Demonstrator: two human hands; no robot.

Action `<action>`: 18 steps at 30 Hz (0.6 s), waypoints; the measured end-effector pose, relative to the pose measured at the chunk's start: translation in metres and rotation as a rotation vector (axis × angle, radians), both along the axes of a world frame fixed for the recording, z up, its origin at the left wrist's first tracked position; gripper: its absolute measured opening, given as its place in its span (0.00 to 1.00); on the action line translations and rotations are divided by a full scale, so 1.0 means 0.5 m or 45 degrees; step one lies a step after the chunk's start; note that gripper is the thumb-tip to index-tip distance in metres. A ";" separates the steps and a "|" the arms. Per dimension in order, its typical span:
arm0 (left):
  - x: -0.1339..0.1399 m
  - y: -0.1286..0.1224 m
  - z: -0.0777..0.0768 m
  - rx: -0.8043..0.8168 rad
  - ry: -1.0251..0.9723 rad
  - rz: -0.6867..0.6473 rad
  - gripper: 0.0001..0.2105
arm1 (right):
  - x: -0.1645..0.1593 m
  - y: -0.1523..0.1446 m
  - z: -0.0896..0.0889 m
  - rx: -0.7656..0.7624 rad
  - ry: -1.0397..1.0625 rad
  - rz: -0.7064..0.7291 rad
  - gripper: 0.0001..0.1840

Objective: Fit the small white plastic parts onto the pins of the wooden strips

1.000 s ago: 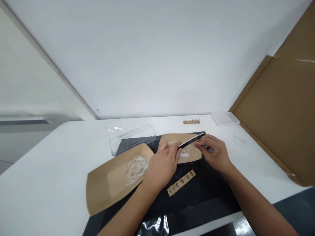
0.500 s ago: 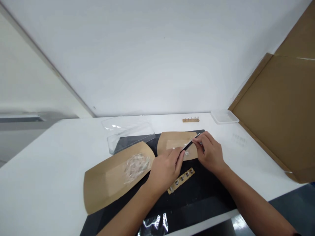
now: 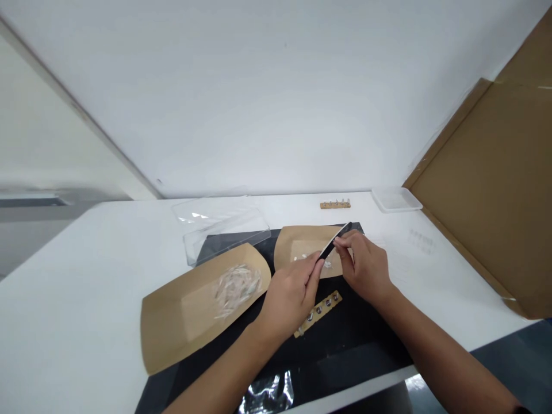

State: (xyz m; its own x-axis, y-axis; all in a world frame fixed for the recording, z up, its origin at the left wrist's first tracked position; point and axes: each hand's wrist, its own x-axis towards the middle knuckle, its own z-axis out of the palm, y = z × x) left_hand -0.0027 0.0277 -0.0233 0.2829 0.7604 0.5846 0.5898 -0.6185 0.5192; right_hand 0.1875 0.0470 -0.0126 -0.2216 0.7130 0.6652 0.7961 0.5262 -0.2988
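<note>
My left hand [image 3: 293, 287] is closed around the lower end of a black nail file [image 3: 328, 248] with a pale edge, which slants up to the right. My right hand [image 3: 365, 261] pinches something against the file's side, hidden by the fingertips. Below the left hand, a tan strip with metal studs [image 3: 323, 307] lies on a black mat [image 3: 345, 339]. Behind the hands is a small brown paper tray [image 3: 287, 244] with a few small clear pieces. Left of them, a longer brown paper tray [image 3: 168, 322] holds a heap of clear slivers resembling false nail tips [image 3: 238, 289].
Clear plastic lids or boxes [image 3: 226, 233] lie at the back left of the white table [image 3: 77, 299]. Near the wall are another studded strip [image 3: 335, 204] and a shallow translucent tray [image 3: 397, 199]. A cardboard panel [image 3: 491, 201] stands along the right side.
The nail file now reaches further up past my right fingertips, showing more of its dark tip. My right hand is slightly lower along it. The view has shifted a little.
</note>
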 end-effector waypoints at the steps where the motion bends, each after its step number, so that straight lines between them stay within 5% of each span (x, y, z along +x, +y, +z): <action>1: -0.001 0.000 -0.002 0.032 0.010 0.020 0.14 | -0.004 0.001 0.001 0.006 -0.036 -0.003 0.08; 8: -0.004 -0.002 -0.011 0.170 0.116 0.067 0.13 | 0.009 0.000 0.002 -0.069 -0.164 0.019 0.11; 13: 0.001 -0.010 -0.005 0.107 0.060 0.056 0.13 | 0.021 0.001 0.006 -0.100 -0.054 -0.006 0.06; 18: -0.002 -0.007 -0.010 0.055 0.032 0.077 0.13 | 0.001 0.002 0.001 -0.076 -0.155 0.012 0.11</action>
State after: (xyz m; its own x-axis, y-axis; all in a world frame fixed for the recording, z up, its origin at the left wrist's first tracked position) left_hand -0.0037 0.0240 -0.0283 0.2520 0.7506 0.6108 0.6391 -0.6030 0.4774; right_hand 0.1881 0.0480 -0.0122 -0.3050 0.7482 0.5892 0.8234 0.5181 -0.2316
